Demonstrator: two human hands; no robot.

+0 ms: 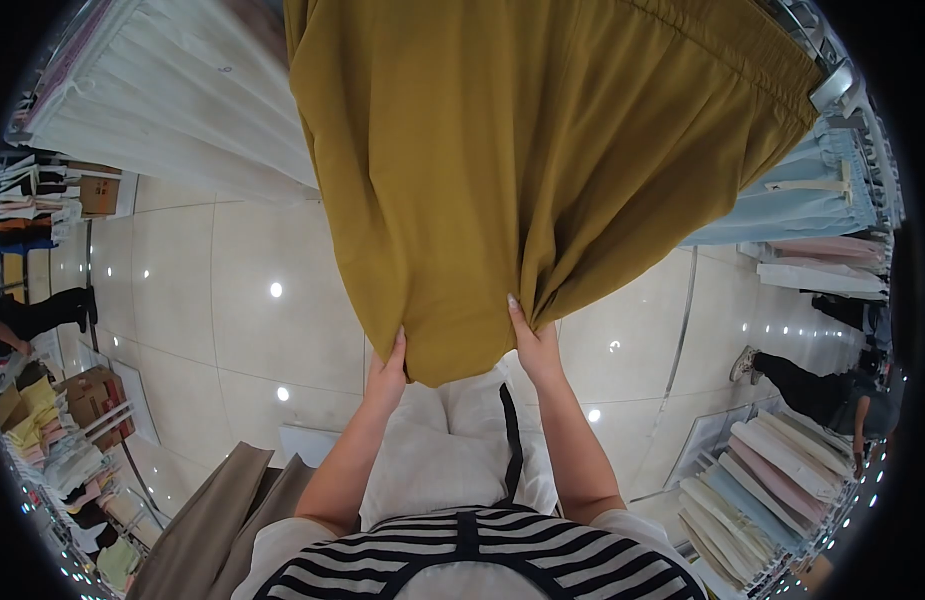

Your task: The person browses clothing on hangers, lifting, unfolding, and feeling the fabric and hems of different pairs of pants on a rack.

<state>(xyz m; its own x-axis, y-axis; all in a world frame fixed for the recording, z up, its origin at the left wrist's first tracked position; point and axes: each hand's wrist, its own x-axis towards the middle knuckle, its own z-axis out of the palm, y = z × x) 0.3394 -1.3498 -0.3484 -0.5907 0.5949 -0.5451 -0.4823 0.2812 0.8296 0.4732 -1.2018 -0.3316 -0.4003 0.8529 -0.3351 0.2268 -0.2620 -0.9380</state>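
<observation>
Mustard-yellow smooth cloth garment (432,200) hangs before me, a silver metal clip (832,88) at the far right corner of its gathered waistband (767,60). My left hand (386,370) grips the near edge on the left; my right hand (534,345) pinches bunched folds to the right, thumbs on top. I judge the step in hand to be spreading the lower panel between them. Smoothing those right-hand folds would call for a light, even pull that doesn't strain the clip.
</observation>
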